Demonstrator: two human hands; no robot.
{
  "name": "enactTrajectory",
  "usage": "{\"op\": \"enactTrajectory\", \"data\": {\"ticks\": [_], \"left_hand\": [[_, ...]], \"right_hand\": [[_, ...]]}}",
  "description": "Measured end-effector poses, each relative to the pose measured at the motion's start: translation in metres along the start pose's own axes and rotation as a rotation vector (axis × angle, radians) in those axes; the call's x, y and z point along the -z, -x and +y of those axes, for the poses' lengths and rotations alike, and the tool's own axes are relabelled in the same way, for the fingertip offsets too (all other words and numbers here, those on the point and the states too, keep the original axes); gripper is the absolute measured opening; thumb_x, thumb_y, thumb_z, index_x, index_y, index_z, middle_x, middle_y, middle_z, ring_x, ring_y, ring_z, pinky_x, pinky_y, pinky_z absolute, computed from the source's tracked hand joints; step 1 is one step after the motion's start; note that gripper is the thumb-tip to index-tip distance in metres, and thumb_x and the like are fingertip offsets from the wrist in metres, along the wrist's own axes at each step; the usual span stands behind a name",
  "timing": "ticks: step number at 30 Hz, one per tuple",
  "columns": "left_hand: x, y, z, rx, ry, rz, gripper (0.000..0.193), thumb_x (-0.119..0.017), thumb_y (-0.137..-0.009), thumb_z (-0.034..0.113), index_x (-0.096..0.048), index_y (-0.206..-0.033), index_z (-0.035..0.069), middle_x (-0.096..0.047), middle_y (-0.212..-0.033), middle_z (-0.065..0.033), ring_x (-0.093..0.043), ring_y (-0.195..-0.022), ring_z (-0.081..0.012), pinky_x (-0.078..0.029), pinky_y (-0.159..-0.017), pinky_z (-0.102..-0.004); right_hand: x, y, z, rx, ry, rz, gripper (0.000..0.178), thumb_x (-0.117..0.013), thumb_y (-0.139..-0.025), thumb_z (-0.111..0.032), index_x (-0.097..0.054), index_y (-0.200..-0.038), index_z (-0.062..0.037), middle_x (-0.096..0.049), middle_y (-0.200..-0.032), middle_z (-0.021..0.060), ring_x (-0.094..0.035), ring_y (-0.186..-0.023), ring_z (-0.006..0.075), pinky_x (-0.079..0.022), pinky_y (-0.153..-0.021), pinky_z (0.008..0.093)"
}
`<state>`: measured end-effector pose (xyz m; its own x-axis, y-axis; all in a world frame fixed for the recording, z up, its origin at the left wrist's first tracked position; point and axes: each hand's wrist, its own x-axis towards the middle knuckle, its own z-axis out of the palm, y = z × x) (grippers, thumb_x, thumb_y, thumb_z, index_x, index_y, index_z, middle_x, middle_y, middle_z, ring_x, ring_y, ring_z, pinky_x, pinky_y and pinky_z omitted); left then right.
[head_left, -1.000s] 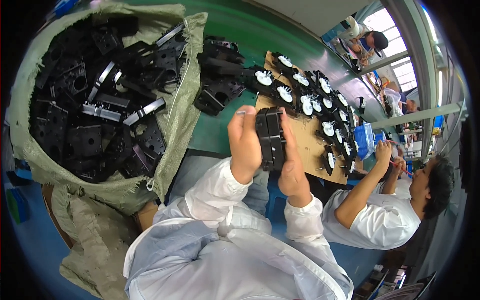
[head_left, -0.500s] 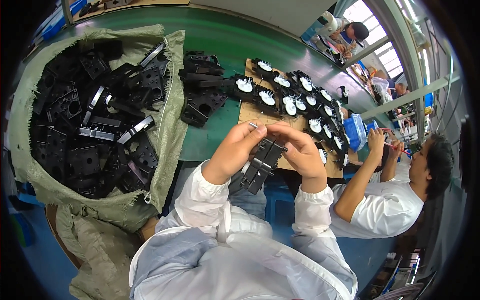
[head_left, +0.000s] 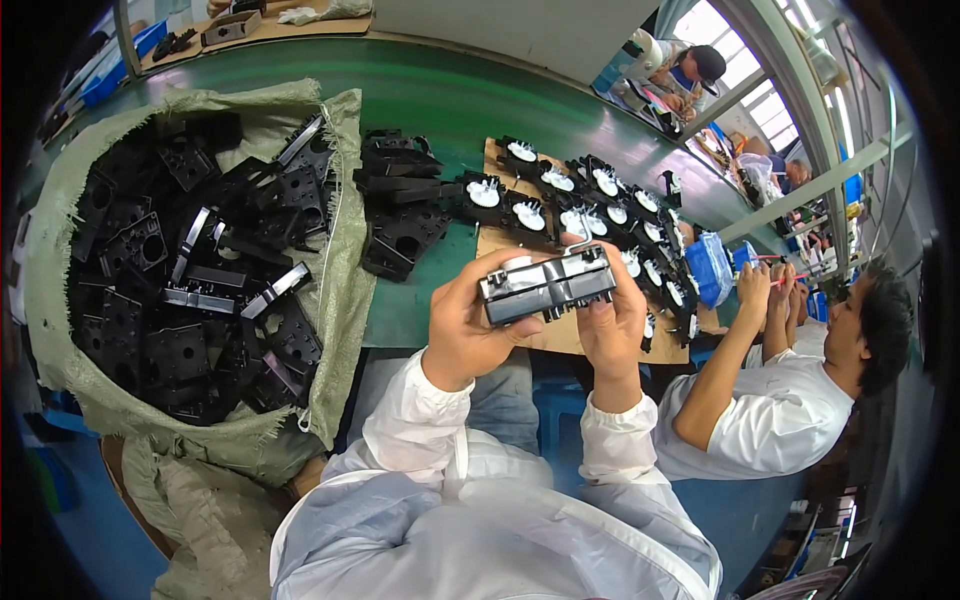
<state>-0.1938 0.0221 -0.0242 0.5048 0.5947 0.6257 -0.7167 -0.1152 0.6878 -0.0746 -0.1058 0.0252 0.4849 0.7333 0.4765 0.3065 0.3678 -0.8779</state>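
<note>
Both my hands hold a black plastic housing (head_left: 545,287) above the table's near edge, its long glossy side facing me. My left hand (head_left: 462,335) grips its left end, with the thumb under the lower edge. On the other end, my right hand (head_left: 615,340) has its fingers wrapped round the side and its thumb below. A bent metal rod (head_left: 583,232) stands up from the housing's top right. Part of a white piece (head_left: 517,263) shows at its upper left. Beyond my hands are rows of black assemblies with white wheels (head_left: 528,215).
An open green woven sack (head_left: 345,250) full of black plastic parts (head_left: 175,350) stands at left. More black housings (head_left: 405,225) lie beside it on the green table (head_left: 400,310). The assemblies rest on a brown board (head_left: 550,337). A person in white (head_left: 765,415) works close at right, near a blue bag (head_left: 710,270).
The housing has turned from a steep tilt to nearly level, its long side now facing me. My hands have moved apart to its two ends, and the bent rod now shows on top.
</note>
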Motion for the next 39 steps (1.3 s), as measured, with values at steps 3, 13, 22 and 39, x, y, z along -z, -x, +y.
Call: {"op": "enactTrajectory", "data": {"ticks": [3,13,22,39], "left_hand": [[0.003,0.003,0.003,0.022,-0.037,0.023,0.07,-0.088,-0.069,0.015,-0.055,-0.127,-0.006,-0.066,-0.118,-0.0193,-0.064,-0.104,-0.0233,-0.05,-0.093,-0.0318],[0.001,-0.023,0.015,0.038,-0.232,0.281,0.03,-0.072,-0.083,0.012,-0.064,-0.108,-0.003,-0.071,-0.098,-0.0138,-0.066,-0.088,-0.0226,-0.052,-0.083,-0.032],[0.024,-0.023,0.001,0.167,-0.234,0.05,0.012,-0.062,-0.085,0.006,-0.064,-0.074,0.002,-0.067,-0.075,-0.0061,-0.055,-0.064,-0.0194,-0.045,-0.066,-0.0282],[0.019,-0.021,0.001,0.126,-0.217,-0.018,0.025,-0.057,-0.083,0.002,-0.058,-0.058,0.004,-0.058,-0.056,-0.0043,-0.043,-0.05,-0.02,-0.039,-0.058,-0.0281]], "right_hand": [[-0.004,0.003,0.003,0.011,0.022,-0.016,0.049,-0.058,-0.097,-0.022,-0.049,-0.133,0.0086,-0.051,-0.134,0.0188,-0.053,-0.116,0.0254,-0.041,-0.101,0.0339],[0.004,-0.121,-0.005,-0.207,-0.108,0.144,0.036,-0.054,-0.098,-0.021,-0.061,-0.118,0.0081,-0.066,-0.098,0.0085,-0.06,-0.085,0.0141,-0.05,-0.076,0.0271],[0.062,-0.332,0.202,-0.487,1.0,0.15,0.045,-0.057,-0.093,-0.036,-0.07,-0.097,0.0066,-0.071,-0.086,0.0157,-0.066,-0.083,0.033,-0.054,-0.079,0.0364],[-0.066,-0.237,0.097,0.32,0.705,-1.018,0.063,-0.072,-0.081,-0.018,-0.05,-0.139,-0.0074,-0.059,-0.13,0.0104,-0.055,-0.117,0.0292,-0.042,-0.102,0.0401]]}}
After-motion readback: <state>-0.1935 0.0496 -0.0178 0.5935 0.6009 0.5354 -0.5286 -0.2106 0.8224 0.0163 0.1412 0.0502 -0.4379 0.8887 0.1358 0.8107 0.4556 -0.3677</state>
